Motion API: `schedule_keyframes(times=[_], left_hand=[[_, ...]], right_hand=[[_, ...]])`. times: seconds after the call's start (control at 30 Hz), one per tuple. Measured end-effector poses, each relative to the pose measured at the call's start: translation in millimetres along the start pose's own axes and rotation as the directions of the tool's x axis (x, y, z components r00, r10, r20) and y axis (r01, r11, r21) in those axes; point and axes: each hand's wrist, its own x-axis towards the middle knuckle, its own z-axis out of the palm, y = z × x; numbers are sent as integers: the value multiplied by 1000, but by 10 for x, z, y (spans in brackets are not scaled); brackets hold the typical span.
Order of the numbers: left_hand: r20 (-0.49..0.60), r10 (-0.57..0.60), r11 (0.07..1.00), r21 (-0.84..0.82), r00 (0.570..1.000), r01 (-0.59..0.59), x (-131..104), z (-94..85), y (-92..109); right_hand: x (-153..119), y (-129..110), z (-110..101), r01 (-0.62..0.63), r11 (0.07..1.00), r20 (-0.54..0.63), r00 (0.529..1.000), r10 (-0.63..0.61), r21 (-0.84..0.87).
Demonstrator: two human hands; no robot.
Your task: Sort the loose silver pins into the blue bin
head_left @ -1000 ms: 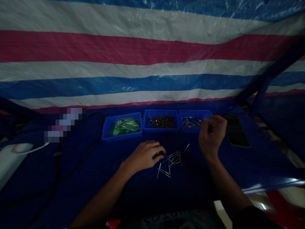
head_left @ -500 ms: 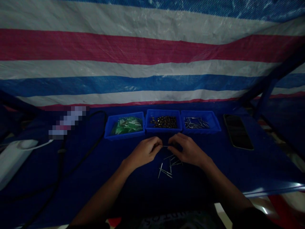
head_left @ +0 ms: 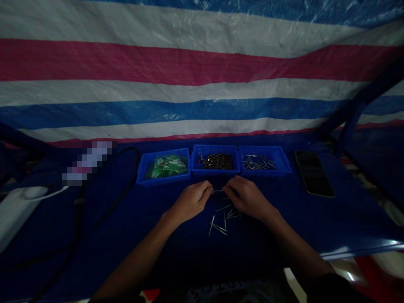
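Observation:
A thin silvery pin, probably a blind rivet (head_left: 217, 190), lies level between my two hands above the blue table. My left hand (head_left: 193, 200) has thumb and forefinger pinched on its left end. My right hand (head_left: 249, 198) pinches the other end, its fingertips hiding that part. Just below and between the hands, several loose rivets (head_left: 219, 228) are scattered on the tabletop, some partly under the right hand. Behind the hands stand a blue bin of similar rivets (head_left: 259, 163) and a blue bin of small brassy parts (head_left: 217, 161), too small to name exactly.
A third blue bin (head_left: 147, 182) holds green-tinted plastic packets. To the right lies a dark phone (head_left: 314, 173). Black cables (head_left: 78, 223) and a white device (head_left: 20, 212) occupy the left side. A striped tarp (head_left: 202, 67) hangs behind the table.
Both hands stay close together, and slightly more of the rivet shows between them. One more loose rivet is visible beside the right hand. The view has shifted very slightly.

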Motion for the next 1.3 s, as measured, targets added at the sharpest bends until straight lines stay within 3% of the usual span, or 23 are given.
schedule_keyframes(times=[0.13,0.27,0.37,0.43,0.5,0.57,0.6,0.63,0.7,0.9,0.97,1.13,1.3], left_hand=[[5,1,1000,-5,1000,-1,-2,-7,9],[-3,-3,1000,2,1000,3,-7,1,1],[9,13,1000,12,1000,-13,-10,11,-7],[14,37,998,42,999,-37,-11,25,0],[17,49,993,102,999,-51,-7,53,27],[12,46,980,192,999,-47,7,96,70],[6,41,970,239,999,-41,18,120,94],[1,39,959,281,999,-38,31,144,118],[-2,42,940,340,999,-39,57,184,157],[35,84,917,387,996,-91,81,227,165],[31,86,917,388,996,-92,70,229,148],[-17,31,974,226,999,-27,40,182,100],[-11,-37,997,-71,999,36,31,90,74]], right_hand=[[-6,15,-1,-31,999,35,999,31,18],[-15,42,-9,-42,992,-16,999,44,122],[-19,70,-40,-6,986,-134,991,29,167],[-19,94,-75,-3,985,-285,957,53,173],[-16,121,-111,-85,983,-508,847,156,160],[-9,142,-134,-215,962,-693,668,272,171],[-5,146,-136,-265,946,-738,598,314,188],[-1,146,-132,-298,933,-752,562,343,203],[7,127,-106,-317,924,-718,589,370,216],[11,22,16,-215,961,-409,872,270,175],[7,13,40,-168,976,-281,938,201,139],[0,43,51,-65,995,-75,995,71,80],[3,20,2,-7,995,-42,999,11,103]])
